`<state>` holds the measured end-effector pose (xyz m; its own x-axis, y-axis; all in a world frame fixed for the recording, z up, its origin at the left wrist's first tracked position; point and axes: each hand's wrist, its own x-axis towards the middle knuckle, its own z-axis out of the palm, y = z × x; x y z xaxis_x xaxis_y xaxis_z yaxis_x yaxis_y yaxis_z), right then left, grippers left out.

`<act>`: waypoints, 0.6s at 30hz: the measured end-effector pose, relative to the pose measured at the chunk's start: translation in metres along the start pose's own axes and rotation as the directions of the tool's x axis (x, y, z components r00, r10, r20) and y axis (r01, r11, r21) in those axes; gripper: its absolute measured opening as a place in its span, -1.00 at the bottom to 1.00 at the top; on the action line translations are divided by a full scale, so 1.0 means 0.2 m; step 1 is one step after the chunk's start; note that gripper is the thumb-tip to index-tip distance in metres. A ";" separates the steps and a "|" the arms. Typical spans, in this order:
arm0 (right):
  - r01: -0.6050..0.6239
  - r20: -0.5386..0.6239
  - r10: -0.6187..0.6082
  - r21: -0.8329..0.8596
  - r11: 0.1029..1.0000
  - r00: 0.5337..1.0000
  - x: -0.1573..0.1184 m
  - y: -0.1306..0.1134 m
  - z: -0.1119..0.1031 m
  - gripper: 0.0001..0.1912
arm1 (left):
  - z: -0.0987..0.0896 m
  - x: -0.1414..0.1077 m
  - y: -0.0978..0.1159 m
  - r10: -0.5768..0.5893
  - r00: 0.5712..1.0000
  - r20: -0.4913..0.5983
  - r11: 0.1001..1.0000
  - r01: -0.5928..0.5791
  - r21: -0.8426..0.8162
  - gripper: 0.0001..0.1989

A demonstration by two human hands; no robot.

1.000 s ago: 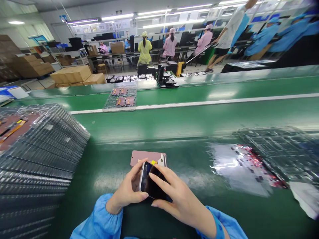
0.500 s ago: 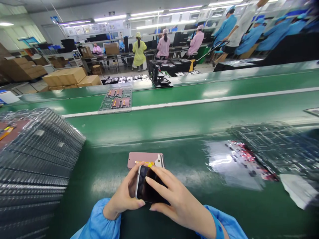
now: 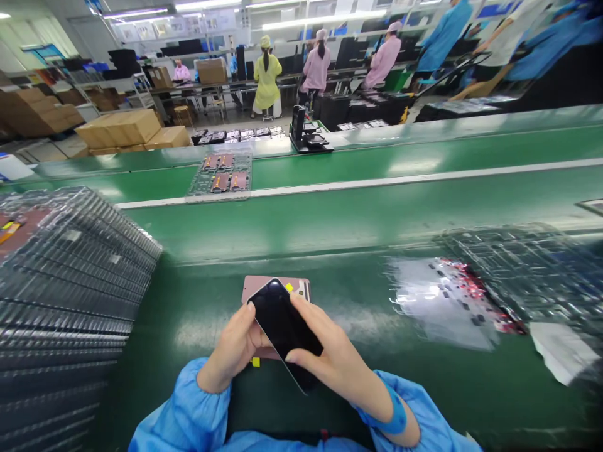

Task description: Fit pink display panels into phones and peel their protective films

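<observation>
A black-faced phone with a silver edge (image 3: 282, 320) is held tilted between both hands, its dark side facing up. My left hand (image 3: 233, 351) grips its left edge with the thumb near the upper corner, the fingers partly hidden beneath. Along the right edge lies my right hand (image 3: 332, 351), thumb on the dark face and fingers at the far side. Behind and partly under the phone, a pinkish panel (image 3: 252, 285) with a yellow tab rests on the green bench. Another yellow tab (image 3: 255, 362) shows below my left fingers.
Stacked clear trays (image 3: 80, 270) rise at the left. At the right are a plastic sheet with small red and dark pieces (image 3: 424, 307), more clear trays (image 3: 532, 270) and white paper (image 3: 560, 351). A tray of pinkish panels (image 3: 221, 179) sits farther back. People work beyond.
The phone has turned so its dark face shows more fully and its length slants down to the right. My left thumb has shifted up to its corner. A yellow tab now shows below.
</observation>
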<state>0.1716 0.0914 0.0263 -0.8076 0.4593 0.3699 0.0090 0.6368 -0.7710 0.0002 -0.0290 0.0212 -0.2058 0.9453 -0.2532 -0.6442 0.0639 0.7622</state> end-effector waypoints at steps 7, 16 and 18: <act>-0.579 0.421 0.402 0.514 0.633 0.813 0.04 0.00 -0.05 -0.54 | -0.01 0.02 0.11 0.050 0.990 -0.135 0.998 -0.054 -0.026 -0.52; -0.529 0.285 0.475 0.661 0.532 0.833 0.02 0.04 0.01 -0.57 | 0.05 0.01 0.10 -0.013 1.000 -0.006 1.000 0.013 -0.006 -0.49; -0.507 0.216 0.507 0.660 0.555 0.835 0.01 0.06 0.02 -0.58 | 0.05 0.01 0.08 -0.068 0.998 -0.010 0.995 0.069 0.073 -0.52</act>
<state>0.1671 0.0972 0.0168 -0.7968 0.5724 -0.1934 0.0252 -0.2883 -0.9572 -0.0036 -0.0237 0.0391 -0.1690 0.9354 -0.3105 -0.6011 0.1518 0.7846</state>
